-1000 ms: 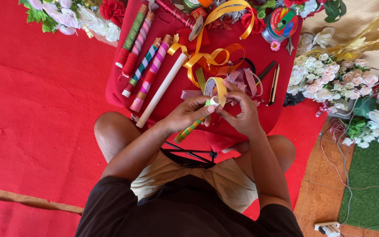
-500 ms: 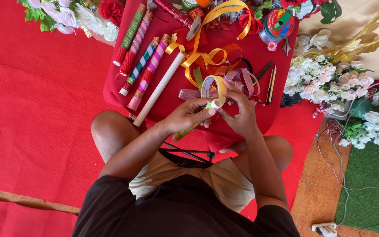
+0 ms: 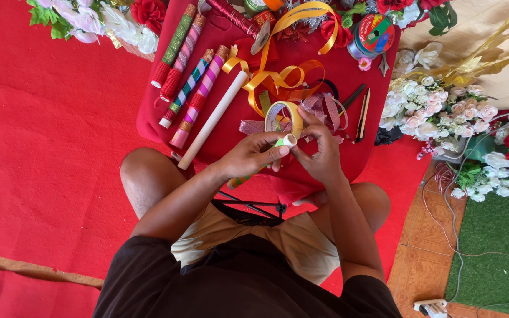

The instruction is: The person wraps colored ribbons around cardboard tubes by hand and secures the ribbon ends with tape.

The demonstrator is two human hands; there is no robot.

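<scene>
My left hand (image 3: 253, 154) grips a thin white tube (image 3: 288, 141) near its top end; the tube's lower part, wrapped in green and orange, runs down below the hand. My right hand (image 3: 320, 152) pinches the tube's tip and holds a roll of yellowish tape (image 3: 284, 118) on its fingers. Both hands meet over a low table covered in red cloth (image 3: 349, 76), above my bare knees.
Several ribbon-wrapped sticks (image 3: 189, 82) and a plain white tube (image 3: 213, 121) lie on the cloth's left. Gold ribbon (image 3: 278, 76), pink glitter ribbon (image 3: 325, 109), pens (image 3: 360, 112) and a ribbon spool (image 3: 373, 34) lie beyond. Artificial flowers (image 3: 443, 106) crowd the right; cables (image 3: 460, 235) cross the floor.
The hands stay together on the tube; the tape roll has turned slightly on my right fingers and the tube tip sits a bit higher.
</scene>
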